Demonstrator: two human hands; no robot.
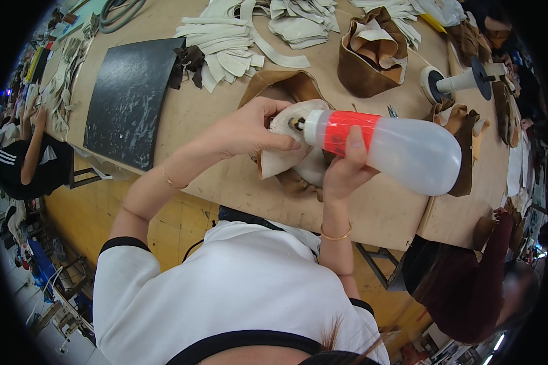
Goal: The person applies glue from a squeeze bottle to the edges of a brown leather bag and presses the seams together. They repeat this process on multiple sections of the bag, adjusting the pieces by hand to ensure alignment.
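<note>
My right hand (350, 163) is closed around a translucent squeeze bottle (417, 152) with a red band. The bottle lies tilted on its side, its dark nozzle pointing left against a whitish piece (292, 121). That pale, rough-surfaced piece is pinched in my left hand (252, 129), thumb in front and fingers partly hidden behind it. It seems to belong to a brown suede item (286, 84) whose curved wall rises just beyond my hands. Lower folds of brown suede hang near the table's front edge, partly covered by my hands.
Bundles of pale strips (228, 45) lie at the back of the table (225, 188). A black board (131, 100) rests at left. Another brown suede piece (371, 55) stands at back right, near a spool (460, 82). Other people sit at left (33, 161) and right (463, 292).
</note>
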